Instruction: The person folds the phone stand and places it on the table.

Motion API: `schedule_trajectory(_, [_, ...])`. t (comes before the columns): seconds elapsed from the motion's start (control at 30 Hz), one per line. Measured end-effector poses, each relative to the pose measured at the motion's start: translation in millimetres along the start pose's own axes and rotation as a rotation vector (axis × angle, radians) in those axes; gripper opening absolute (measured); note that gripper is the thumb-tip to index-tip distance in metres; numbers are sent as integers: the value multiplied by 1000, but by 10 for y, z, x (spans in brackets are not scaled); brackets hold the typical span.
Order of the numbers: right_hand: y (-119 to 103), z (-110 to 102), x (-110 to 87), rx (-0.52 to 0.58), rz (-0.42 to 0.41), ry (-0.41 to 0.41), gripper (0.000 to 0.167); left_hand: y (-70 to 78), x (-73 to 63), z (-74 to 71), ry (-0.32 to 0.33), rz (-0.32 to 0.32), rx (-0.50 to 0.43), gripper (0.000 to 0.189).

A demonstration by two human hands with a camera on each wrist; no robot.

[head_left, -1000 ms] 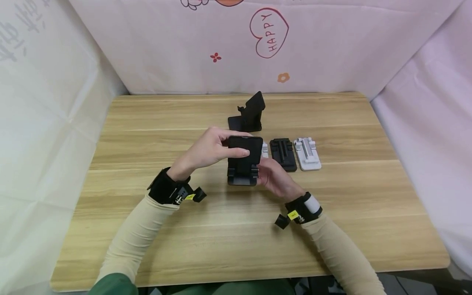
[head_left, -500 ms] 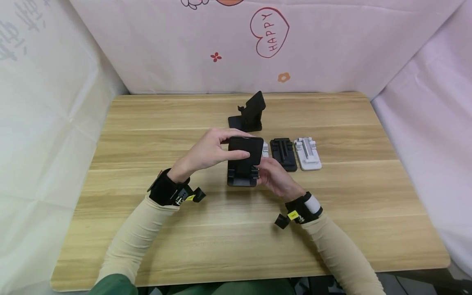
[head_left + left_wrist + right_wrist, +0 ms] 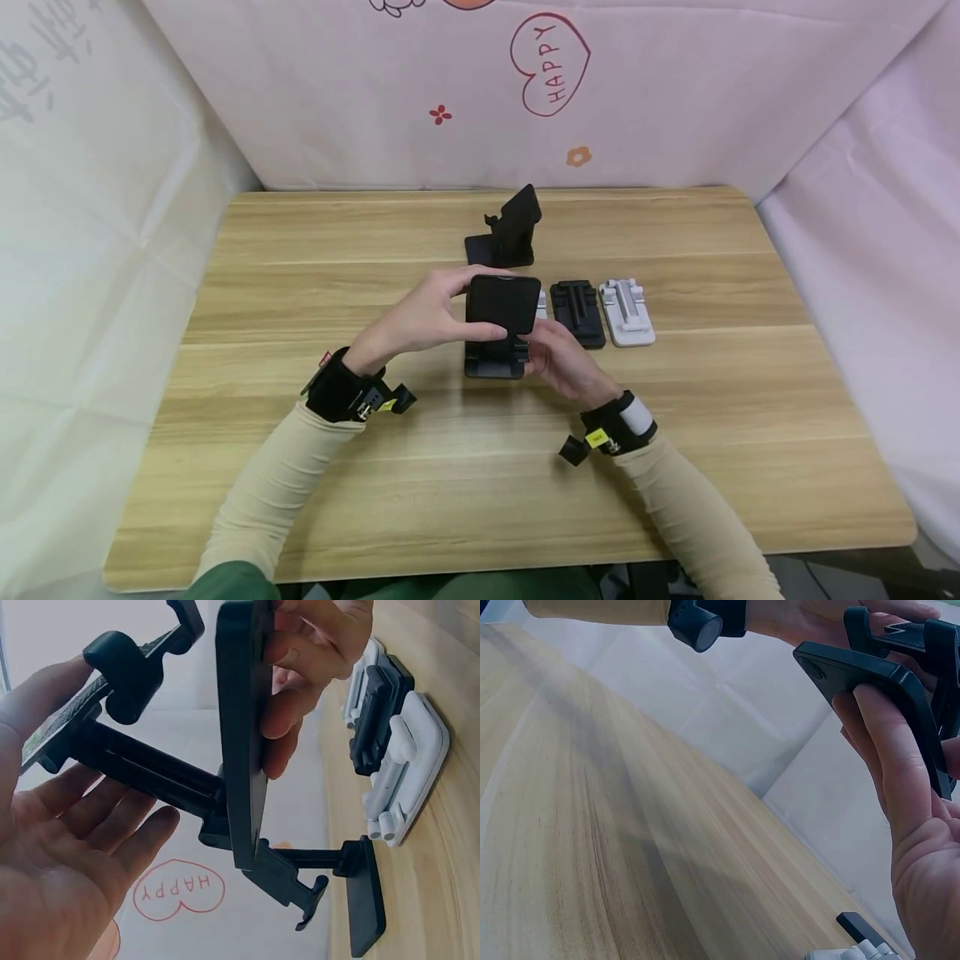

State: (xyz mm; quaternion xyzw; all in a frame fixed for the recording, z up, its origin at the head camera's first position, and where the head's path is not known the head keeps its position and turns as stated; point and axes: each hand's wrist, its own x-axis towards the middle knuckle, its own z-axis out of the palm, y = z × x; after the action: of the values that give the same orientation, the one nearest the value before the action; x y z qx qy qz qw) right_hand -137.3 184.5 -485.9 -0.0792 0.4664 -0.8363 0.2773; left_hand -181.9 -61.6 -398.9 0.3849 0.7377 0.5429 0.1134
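Observation:
An unfolded black phone stand (image 3: 504, 302) is held up above the wooden table by both hands. My left hand (image 3: 420, 315) grips its upper plate, thumb along the lower edge and fingers behind. In the left wrist view, that thumb touches the plate near its hooked lip (image 3: 124, 675), while other fingers spread below the stand's arm (image 3: 150, 769). The right hand (image 3: 561, 358) holds the flat base from the side; its fingers (image 3: 889, 750) press against the base's underside (image 3: 870, 667) in the right wrist view.
Another unfolded black stand (image 3: 516, 229) stands at the back of the table (image 3: 337, 250). To the right lie a folded black stand (image 3: 577, 315) and a folded white one (image 3: 627, 313). A second white stand (image 3: 541, 305) is mostly hidden behind the held stand.
My left thumb has slid down the upper plate toward its lower edge, and the plate has tilted and shifted slightly right. The right hand has stayed nearly still.

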Motion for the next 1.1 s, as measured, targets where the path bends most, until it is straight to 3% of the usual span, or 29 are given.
schedule_trajectory(0.27, [6,17,2,-12,15,12,23,-47,-14,21,-11,-43,9,60])
schedule_trajectory(0.47, [2,37,-9,-14,31,24,29,-50,-18,26,6,-80,25,51])
schedule_trajectory(1.1, [35,46,-16,-46,30,25,27,-41,-31,4,-8,-62,31,41])
